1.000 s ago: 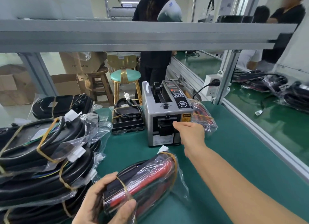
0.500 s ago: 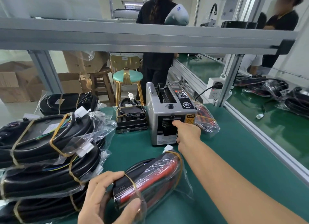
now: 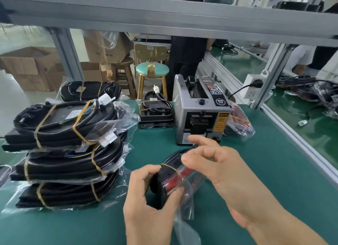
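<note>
With the left grip point(image 3: 150, 204), clasps the near end of the bagged bundle point(image 3: 173, 179), thumb on its 3 o'clock side and fingers curled over its 9 o'clock side. Holds that bundle at about 6 o'clock in the view, low over the green table point(image 3: 265, 180): black with a red strip, ringed by a tan rubber band point(image 3: 170, 167), sheathed in clear plastic that trails off toward 6 o'clock. Cannot tell whether its far end rests on the table.

Poises the right grip point(image 3: 219, 169) over the far end of the bundle, at 1 o'clock from the left grip, fingers half curled and thumb tip close to the band. Cannot tell whether anything is pinched there, blurred as the fingers are.

At 12 o'clock from the bundle, just beyond the right grip, a grey tape dispenser point(image 3: 199, 115) upright on the table. Beside it at 9 o'clock, a small black banded pack point(image 3: 155, 113); touching it at 3 o'clock, another clear bag with red wiring point(image 3: 239, 124). At 9 o'clock from the bundle, well apart, a stack of bagged black cable coils point(image 3: 64, 144), each bound with tan bands.
</note>
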### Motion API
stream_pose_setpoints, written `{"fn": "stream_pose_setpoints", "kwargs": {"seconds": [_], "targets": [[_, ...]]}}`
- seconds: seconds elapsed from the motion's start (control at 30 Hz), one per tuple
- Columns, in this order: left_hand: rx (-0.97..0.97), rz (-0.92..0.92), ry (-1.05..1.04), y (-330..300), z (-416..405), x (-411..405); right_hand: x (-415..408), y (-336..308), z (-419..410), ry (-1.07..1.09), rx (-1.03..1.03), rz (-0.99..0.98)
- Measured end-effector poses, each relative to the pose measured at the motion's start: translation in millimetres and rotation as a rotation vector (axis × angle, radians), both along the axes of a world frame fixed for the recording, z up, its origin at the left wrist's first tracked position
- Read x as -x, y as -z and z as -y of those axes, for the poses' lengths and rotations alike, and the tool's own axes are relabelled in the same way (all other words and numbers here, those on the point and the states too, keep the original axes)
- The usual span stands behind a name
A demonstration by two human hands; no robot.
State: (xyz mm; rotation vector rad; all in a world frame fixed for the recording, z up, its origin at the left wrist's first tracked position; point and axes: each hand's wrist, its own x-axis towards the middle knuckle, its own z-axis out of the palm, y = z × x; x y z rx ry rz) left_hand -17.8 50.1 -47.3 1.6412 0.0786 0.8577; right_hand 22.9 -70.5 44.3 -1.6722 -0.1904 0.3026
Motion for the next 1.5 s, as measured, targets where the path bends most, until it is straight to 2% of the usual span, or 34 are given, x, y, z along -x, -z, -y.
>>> {"fn": "stream_pose_setpoints", "kwargs": {"seconds": [0.2,0.7,1.43,1.5], "targets": [[-0.156,-0.021,-0.071,-9.0,2.0,4.6,7.9,10.8,-10.4,0.081,0.091,0.056],[-0.183,0.026,-0.079,-7.6,2.5,5.0,10.9,14.0,-15.9,0.088,0.111,0.018],[-0.253,0.127,-0.062,-7.0,-0.5,1.4,11.8,25.0,-18.4,0.150,0.221,0.162],[-0.250,0.127,-0.068,-7.0,-1.0,1.2,8.4,24.8,-15.4,0.166,0.166,0.150]]}}
